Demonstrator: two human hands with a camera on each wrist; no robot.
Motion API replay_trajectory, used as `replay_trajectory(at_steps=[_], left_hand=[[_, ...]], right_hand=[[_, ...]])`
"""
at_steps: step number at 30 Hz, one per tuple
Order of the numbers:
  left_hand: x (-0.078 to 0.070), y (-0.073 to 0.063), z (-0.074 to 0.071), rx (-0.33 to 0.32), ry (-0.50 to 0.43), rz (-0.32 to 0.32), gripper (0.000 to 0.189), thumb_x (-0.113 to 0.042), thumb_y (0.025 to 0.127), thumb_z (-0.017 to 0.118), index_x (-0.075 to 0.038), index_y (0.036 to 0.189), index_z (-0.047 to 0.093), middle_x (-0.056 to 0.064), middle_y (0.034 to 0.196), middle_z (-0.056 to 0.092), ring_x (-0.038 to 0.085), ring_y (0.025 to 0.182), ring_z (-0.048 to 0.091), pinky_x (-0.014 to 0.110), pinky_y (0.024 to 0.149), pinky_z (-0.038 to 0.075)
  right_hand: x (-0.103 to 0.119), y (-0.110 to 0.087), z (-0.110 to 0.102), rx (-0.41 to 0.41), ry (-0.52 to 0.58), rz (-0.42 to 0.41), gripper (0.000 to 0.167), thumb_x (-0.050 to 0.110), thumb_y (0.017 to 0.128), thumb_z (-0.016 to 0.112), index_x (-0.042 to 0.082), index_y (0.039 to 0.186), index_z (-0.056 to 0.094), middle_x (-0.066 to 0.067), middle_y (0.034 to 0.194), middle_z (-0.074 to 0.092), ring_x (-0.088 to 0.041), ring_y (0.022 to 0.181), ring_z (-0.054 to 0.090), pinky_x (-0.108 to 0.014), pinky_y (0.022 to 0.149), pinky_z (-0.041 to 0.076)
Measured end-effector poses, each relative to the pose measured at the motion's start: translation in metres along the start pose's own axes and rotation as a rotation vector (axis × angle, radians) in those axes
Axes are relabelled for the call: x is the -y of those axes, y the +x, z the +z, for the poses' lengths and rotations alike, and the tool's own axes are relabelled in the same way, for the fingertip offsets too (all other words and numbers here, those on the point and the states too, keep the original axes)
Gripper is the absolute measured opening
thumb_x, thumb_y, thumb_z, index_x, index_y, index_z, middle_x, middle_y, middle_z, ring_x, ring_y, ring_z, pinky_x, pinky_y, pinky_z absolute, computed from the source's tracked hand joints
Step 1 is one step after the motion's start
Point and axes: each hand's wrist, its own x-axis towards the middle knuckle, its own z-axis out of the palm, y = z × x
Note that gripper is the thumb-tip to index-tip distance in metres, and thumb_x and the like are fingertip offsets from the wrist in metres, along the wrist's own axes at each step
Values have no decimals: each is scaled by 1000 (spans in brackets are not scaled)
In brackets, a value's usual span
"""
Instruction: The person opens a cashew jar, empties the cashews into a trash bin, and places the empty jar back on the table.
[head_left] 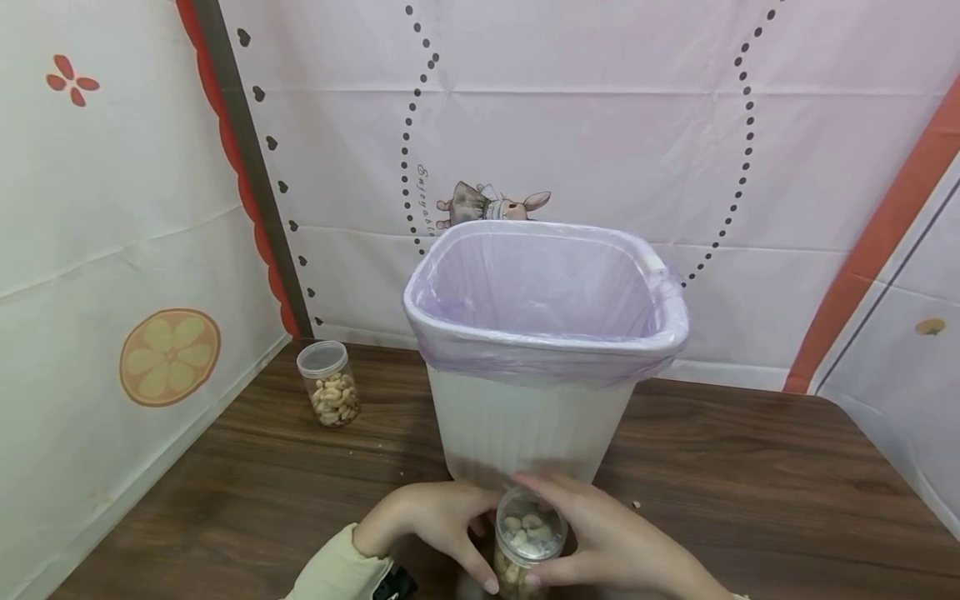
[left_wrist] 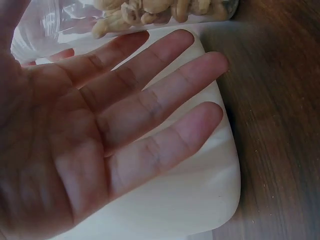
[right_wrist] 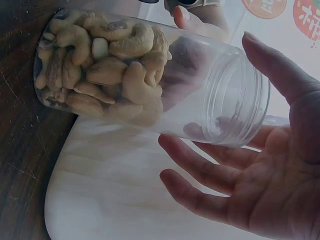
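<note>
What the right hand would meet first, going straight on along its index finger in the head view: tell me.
Probably the front wall of the white bin, just past the right hand's index fingertip, though the gap's depth is unclear.

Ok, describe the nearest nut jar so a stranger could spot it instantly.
On the dark wooden table, find the white bin lined with a lilac bag. Just in front stands a clear jar partly filled with cashews. Unlike the other nut jar, farther back left of the bin, this one sits between the left hand and right hand.
</note>
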Motion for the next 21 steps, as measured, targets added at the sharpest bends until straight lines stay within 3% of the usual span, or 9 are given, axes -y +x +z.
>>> replay_trajectory(at_steps=[10, 15, 21], left_hand=[[-1, -1, -2, 17, 28, -22, 58, -22, 73, 76, -12, 123, 49, -8, 116, 56, 3, 91, 58, 15, 77, 45], [-3, -3, -4, 14, 14, 10, 59, -22, 72, 76, -11, 124, 48, -8, 117, 56, 1, 94, 56, 16, 79, 45], [-6, -3, -8, -2, -26, 44, 60, -21, 73, 76, -9, 124, 48, -9, 117, 56, 1, 97, 56, 17, 82, 45]], right_hand=[[-1, 1, -5, -37, 134, -18, 68, 43, 70, 74, 7, 123, 52, 2, 116, 59, -12, 103, 55, -32, 86, 47], [-1, 0, -10, -59, 240, -19, 67, 37, 68, 77, 7, 122, 51, 2, 112, 60, -12, 98, 57, -30, 84, 47], [2, -2, -16, -97, 278, 28, 69, 38, 67, 78, 10, 123, 50, 3, 112, 59, -12, 98, 57, -29, 82, 47]])
